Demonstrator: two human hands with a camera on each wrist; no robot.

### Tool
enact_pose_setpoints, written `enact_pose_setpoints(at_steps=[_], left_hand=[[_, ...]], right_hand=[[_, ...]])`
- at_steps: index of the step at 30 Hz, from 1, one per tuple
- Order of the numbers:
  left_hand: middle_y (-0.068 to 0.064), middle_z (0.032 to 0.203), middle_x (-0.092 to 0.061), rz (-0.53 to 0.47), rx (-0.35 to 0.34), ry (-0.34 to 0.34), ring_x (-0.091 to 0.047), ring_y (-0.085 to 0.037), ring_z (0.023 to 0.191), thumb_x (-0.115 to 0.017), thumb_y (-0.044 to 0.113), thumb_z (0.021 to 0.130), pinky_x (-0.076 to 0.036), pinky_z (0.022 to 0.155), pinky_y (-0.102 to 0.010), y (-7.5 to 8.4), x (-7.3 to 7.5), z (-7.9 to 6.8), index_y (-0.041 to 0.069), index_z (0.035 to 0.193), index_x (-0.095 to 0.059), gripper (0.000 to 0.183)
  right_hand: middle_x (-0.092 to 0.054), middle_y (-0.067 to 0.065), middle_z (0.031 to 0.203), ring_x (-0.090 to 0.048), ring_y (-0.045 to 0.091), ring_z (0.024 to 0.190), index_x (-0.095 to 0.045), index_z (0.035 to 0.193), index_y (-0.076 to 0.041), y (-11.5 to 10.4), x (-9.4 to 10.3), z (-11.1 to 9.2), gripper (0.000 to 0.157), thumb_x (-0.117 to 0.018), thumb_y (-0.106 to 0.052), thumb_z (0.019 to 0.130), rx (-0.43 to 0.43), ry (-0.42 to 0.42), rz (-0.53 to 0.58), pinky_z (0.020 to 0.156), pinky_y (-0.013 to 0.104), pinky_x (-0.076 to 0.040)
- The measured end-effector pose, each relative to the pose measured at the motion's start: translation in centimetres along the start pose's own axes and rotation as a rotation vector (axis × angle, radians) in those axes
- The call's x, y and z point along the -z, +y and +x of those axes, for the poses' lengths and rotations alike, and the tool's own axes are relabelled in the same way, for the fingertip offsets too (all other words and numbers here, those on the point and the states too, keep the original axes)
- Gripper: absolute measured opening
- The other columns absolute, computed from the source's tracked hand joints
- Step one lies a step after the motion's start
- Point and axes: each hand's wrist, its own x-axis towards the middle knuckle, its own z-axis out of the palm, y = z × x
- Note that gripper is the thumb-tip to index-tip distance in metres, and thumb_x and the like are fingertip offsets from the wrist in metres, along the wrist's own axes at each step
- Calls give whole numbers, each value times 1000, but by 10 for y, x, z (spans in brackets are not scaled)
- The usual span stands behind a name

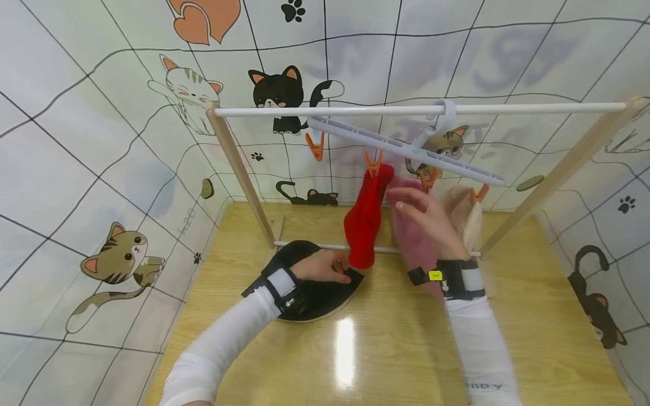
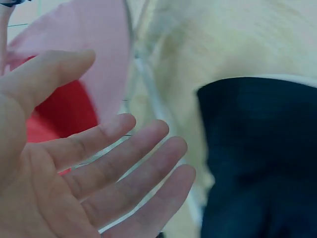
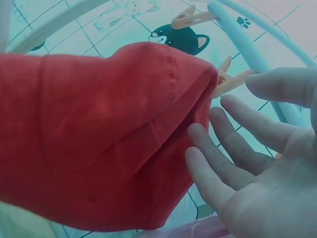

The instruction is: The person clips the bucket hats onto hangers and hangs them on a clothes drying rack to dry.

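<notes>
A red cloth hat [image 1: 363,220], folded, hangs by an orange clip [image 1: 373,164] from a pale hanger [image 1: 365,135]. My right hand [image 1: 429,217] is just right of it with fingers loosely spread, overlapping a pink hat [image 1: 406,234] behind. In the right wrist view the red fabric [image 3: 109,129] lies beyond the fingertips, which grip nothing. Below the red hat, my left hand [image 1: 322,267] holds nothing, fingers relaxed and thumb apart. A black hat [image 1: 297,254] lies flat under that hand in the head view, and its edge [image 2: 257,158] shows past the fingers in the left wrist view.
The hanger hooks over a white rail [image 1: 325,111] on a wooden stand [image 1: 244,175]. A bare orange clip [image 1: 315,148] hangs at its left end. A beige item [image 1: 473,225] hangs at its right. A wood-look tabletop [image 1: 396,349] lies below, with a cat-print wall behind.
</notes>
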Motion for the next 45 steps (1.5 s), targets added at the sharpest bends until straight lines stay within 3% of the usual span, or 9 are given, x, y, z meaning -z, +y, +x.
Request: enact_pose_setpoints(at_steps=[5, 12, 18, 21, 25, 29, 33, 38, 45], left_hand=[[1, 87, -68, 4, 70, 12, -61, -9, 77, -75, 22, 85, -49, 68, -25, -20, -14, -16, 3, 102, -64, 28], [1, 83, -66, -50, 84, 71, -59, -10, 74, -73, 16, 85, -49, 67, -25, -44, -33, -33, 1, 99, -64, 22], [2, 84, -67, -80, 65, 114, -61, -8, 74, -73, 16, 85, -49, 67, -24, -58, -44, -42, 1, 97, -65, 21], [0, 85, -67, -97, 62, 146, -62, -9, 76, -73, 14, 85, -50, 67, -25, -63, -44, -43, 1, 96, -64, 20], [-1, 86, -67, -98, 80, 186, -61, -10, 75, -73, 13, 85, -49, 66, -24, -71, -40, -44, 2, 95, -64, 17], [-3, 86, -68, -74, 73, 214, -61, -12, 74, -73, 12, 85, -49, 66, -24, -75, -37, -44, 1, 95, -63, 18], [-5, 85, -68, -40, 58, 249, -63, -14, 75, -73, 11, 84, -49, 67, -25, -78, -34, -46, 0, 93, -63, 18], [-3, 85, -69, -41, 110, 288, -63, -13, 77, -73, 13, 83, -49, 70, -27, -86, -24, -46, 3, 91, -63, 16], [-1, 84, -67, -108, 176, 312, -61, -14, 78, -73, 13, 84, -49, 71, -30, -100, -13, -44, 5, 91, -64, 14]], right_hand=[[-56, 7, 126, -44, 16, 120, -62, 127, -8, 5, -1, -12, 33, -58, -24, 98, -26, -4, -80, 96, 35, -38], [-60, 18, 124, -57, 16, 112, -58, 126, 0, 14, -4, -21, 32, -56, -16, 99, -17, -59, -11, 95, 22, -42], [-59, 20, 124, -57, 25, 111, -57, 126, 2, 17, -9, -27, 32, -56, -14, 98, -6, -64, 43, 94, 25, -44], [-59, 18, 123, -55, 29, 110, -58, 126, 0, 18, -11, -32, 32, -56, -14, 98, -11, -63, 29, 92, 25, -45], [-59, 20, 122, -57, 26, 106, -58, 126, 0, 20, -14, -38, 30, -55, -13, 99, -15, -58, 32, 91, 25, -45], [-58, 22, 122, -56, 23, 107, -57, 125, 2, 21, -19, -43, 30, -54, -11, 98, -26, -42, 89, 91, 27, -45], [-61, 14, 119, -54, 30, 111, -56, 123, 7, 21, -25, -45, 29, -55, -6, 97, -10, -45, 167, 93, 28, -45], [-61, 8, 120, -51, 33, 115, -54, 124, 10, 22, -29, -47, 30, -55, -4, 97, -29, -74, 240, 96, 27, -43], [-62, 9, 118, -55, 31, 111, -54, 123, 9, 30, -33, -53, 31, -57, -6, 96, -48, -120, 206, 95, 30, -44]])
